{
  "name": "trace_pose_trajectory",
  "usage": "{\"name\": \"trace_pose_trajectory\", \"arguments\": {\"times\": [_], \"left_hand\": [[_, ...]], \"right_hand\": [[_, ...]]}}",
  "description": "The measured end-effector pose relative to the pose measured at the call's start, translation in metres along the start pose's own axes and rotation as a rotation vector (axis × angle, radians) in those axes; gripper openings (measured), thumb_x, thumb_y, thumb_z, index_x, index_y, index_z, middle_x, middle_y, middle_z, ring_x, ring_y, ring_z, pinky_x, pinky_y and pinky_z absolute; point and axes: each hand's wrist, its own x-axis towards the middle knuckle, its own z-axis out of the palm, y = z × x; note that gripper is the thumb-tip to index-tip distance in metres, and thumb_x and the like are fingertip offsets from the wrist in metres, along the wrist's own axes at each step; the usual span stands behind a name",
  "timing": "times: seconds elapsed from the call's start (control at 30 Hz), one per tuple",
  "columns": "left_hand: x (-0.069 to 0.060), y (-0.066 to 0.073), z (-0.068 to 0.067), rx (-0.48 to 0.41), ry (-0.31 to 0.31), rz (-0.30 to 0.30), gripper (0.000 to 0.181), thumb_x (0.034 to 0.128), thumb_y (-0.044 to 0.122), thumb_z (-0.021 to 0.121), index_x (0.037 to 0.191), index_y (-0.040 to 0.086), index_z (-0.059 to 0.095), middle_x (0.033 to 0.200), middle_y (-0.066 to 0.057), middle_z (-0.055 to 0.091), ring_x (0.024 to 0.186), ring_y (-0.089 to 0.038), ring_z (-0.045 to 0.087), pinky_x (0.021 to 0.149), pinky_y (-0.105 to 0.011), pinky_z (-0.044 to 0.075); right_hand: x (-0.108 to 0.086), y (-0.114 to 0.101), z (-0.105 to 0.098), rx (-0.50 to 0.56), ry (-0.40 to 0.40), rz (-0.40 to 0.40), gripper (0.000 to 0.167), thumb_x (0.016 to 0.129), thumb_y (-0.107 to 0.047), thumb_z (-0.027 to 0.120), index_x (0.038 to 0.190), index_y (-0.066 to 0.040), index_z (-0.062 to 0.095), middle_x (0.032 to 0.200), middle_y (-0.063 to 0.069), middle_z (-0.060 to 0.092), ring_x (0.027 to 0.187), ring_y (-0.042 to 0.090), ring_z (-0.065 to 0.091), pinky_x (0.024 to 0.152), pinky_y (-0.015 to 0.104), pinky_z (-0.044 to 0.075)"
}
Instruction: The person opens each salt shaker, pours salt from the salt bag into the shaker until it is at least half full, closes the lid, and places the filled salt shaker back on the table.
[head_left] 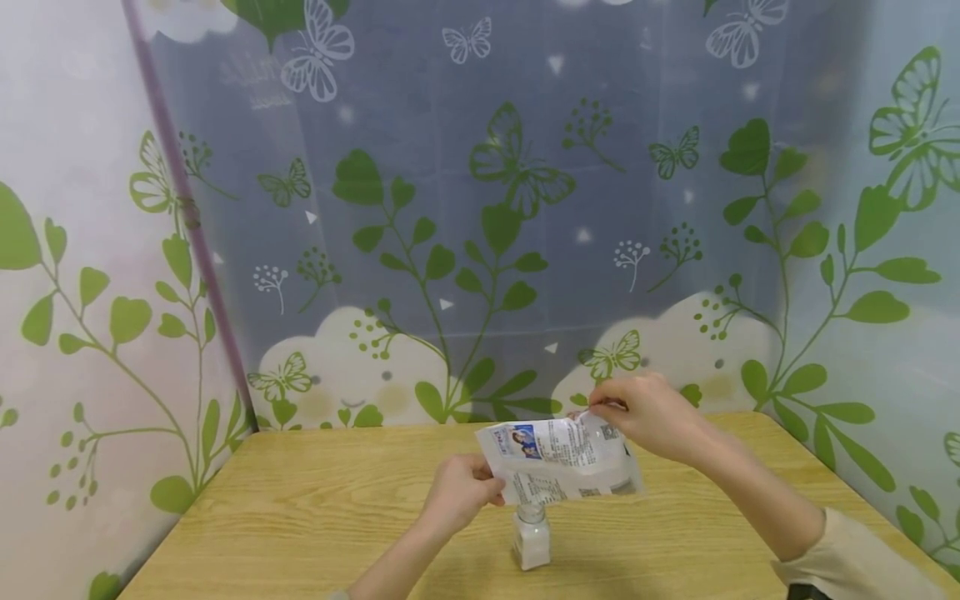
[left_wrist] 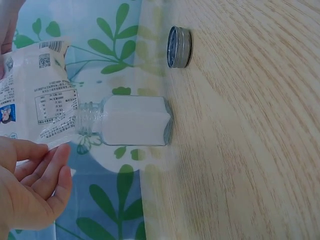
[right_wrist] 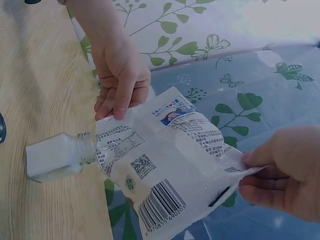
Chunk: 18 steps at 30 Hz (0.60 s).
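Observation:
A white printed plastic bag [head_left: 562, 457] is held tilted above a small glass jar [head_left: 532, 542] on the table. My left hand [head_left: 462, 497] pinches the bag's lower corner near the jar's mouth. With its fingertips, my right hand [head_left: 647, 417] grips the raised far end of the bag. In the left wrist view, the jar [left_wrist: 135, 121] stands upright, filled with white contents to about its shoulder, and a bag corner meets its open threaded neck. The right wrist view shows the bag's barcode side [right_wrist: 162, 205]. Whether anything is flowing out of the bag cannot be seen.
A silver metal lid [left_wrist: 180, 47] lies on the wooden table [head_left: 337, 500] a little way from the jar. Curtains [head_left: 465, 250] printed with leaves and butterflies hang behind the table and along its sides.

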Motion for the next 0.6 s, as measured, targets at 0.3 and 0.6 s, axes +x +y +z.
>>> {"name": "trace_pose_trajectory", "arguments": {"times": [0.3, 0.6], "left_hand": [[-0.001, 0.004, 0.001, 0.034, 0.014, 0.035, 0.006, 0.0741, -0.003, 0.063, 0.078, -0.005, 0.066, 0.068, -0.009, 0.066, 0.055, -0.015, 0.061, 0.057, -0.027, 0.05], [0.002, 0.007, 0.001, 0.127, 0.021, 0.045, 0.004, 0.0747, 0.0, 0.063, 0.075, -0.003, 0.066, 0.063, -0.005, 0.064, 0.055, -0.016, 0.061, 0.057, -0.028, 0.048]], "right_hand": [[-0.007, 0.006, 0.003, 0.003, 0.02, 0.028, 0.008, 0.083, -0.002, 0.065, 0.087, -0.007, 0.07, 0.082, 0.001, 0.068, 0.076, 0.015, 0.065, 0.067, 0.028, 0.053], [-0.011, 0.009, 0.001, -0.002, 0.046, 0.012, 0.008, 0.083, -0.002, 0.066, 0.088, -0.007, 0.07, 0.083, 0.001, 0.068, 0.076, 0.016, 0.065, 0.067, 0.028, 0.053]]}}
